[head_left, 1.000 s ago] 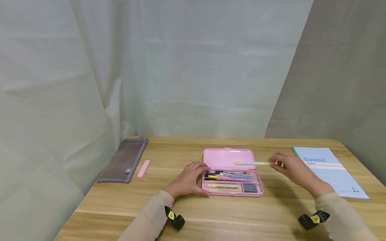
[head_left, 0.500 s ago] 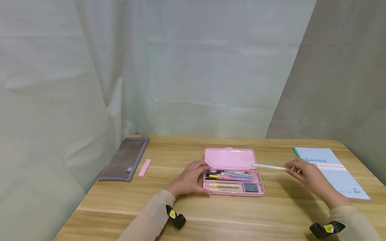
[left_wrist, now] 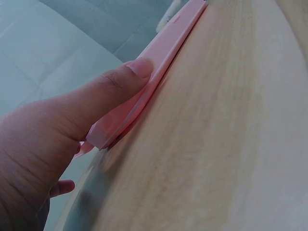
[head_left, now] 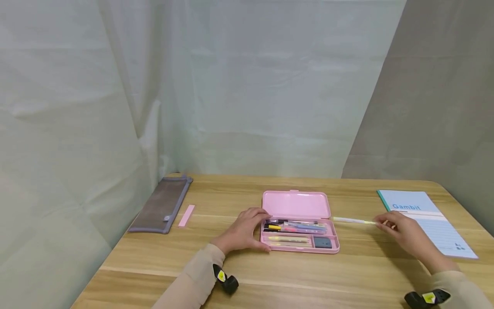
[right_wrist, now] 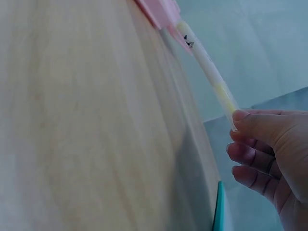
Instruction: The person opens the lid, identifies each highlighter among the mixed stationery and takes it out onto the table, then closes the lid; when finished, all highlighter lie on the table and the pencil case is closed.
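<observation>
An open pink pencil case [head_left: 295, 205] lies on the table, lid tipped back. My left hand [head_left: 244, 231] grips its left end, fingertips at the back corner and thumb [left_wrist: 137, 72] against the front wall. In the case's back compartment are several pens [head_left: 301, 227]; the front holds yellow-toned pens or sticks [head_left: 287, 239] and a dark grey eraser-like block [head_left: 322, 243]. To the right of the case, my right hand [head_left: 403, 231] pinches a white-and-yellow pen [head_left: 353, 220] by one end between thumb and fingers. The pen's other end points at the case, above the table.
A grey mesh zip pouch [head_left: 160, 206] lies at the table's left edge, with a flat pink strip [head_left: 187, 215] beside it. A notepad marked Gambit [head_left: 428, 223] lies at the right, partly behind my right hand. Pale curtains [head_left: 266, 94] hang behind the table.
My right hand has moved right and slightly nearer, drawing the pen from over the open lid to beside the case. My left hand has stayed on the case.
</observation>
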